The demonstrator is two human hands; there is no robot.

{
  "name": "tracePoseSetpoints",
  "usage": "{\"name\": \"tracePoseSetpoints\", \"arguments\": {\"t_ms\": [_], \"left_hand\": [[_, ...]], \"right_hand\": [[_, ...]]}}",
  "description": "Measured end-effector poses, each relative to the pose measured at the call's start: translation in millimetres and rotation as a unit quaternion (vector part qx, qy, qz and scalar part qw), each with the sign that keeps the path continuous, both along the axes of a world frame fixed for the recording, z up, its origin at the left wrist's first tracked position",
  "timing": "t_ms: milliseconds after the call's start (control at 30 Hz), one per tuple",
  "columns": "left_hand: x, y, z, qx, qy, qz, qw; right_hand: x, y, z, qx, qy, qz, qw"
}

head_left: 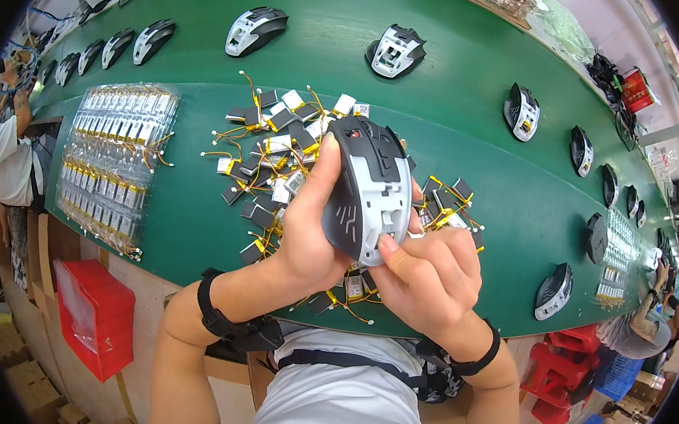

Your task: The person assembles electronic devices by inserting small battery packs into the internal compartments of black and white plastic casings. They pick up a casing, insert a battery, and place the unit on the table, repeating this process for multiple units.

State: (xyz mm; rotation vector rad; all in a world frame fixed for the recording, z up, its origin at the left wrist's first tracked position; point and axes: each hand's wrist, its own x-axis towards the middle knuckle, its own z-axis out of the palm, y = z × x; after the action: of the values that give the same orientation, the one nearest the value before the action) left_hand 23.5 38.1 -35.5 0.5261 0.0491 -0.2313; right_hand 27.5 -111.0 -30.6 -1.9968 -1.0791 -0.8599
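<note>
**Mouse shell in both hands above the battery pile**

The green bench [480, 143] curved away in front of me, a belt line with half-built computer mice spaced along it and other workers at either end. A clear tray of small batteries [116, 162] lay to my left, and a loose heap of wired battery packs [268, 151] sat straight ahead.

My left hand [310, 234] was wrapped round the side of a black-and-grey mouse [369, 186], thumb up along its edge, holding it tilted above the heap. My right hand [430, 279] was closed at its lower end, the thumb pressed on the grey underside. I could not tell whether those fingers pinched a small part.

I judged this as the fitting step on the mouse's underside. The next move called for a steady left grip and fine fingertip pressure from the right.
</note>
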Motion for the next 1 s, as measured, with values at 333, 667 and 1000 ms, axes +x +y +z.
{"name": "tracePoseSetpoints", "arguments": {"t_ms": [333,667,1000], "left_hand": [[-5.4,-6.3,-0.6,-0.030,-0.016,-0.014,0.999],[-9.1,-7.4,5.9,-0.013,-0.007,-0.013,1.000],[-5.7,-6.5,3.6,0.013,-0.011,-0.016,1.000]], "right_hand": [[-4.7,-4.5,-8.2,0.036,-0.020,0.007,0.999],[-5.3,-4.7,-6.9,0.037,0.003,0.019,0.999],[-7.1,-1.4,-3.9,0.031,0.045,-0.017,0.998]]}}
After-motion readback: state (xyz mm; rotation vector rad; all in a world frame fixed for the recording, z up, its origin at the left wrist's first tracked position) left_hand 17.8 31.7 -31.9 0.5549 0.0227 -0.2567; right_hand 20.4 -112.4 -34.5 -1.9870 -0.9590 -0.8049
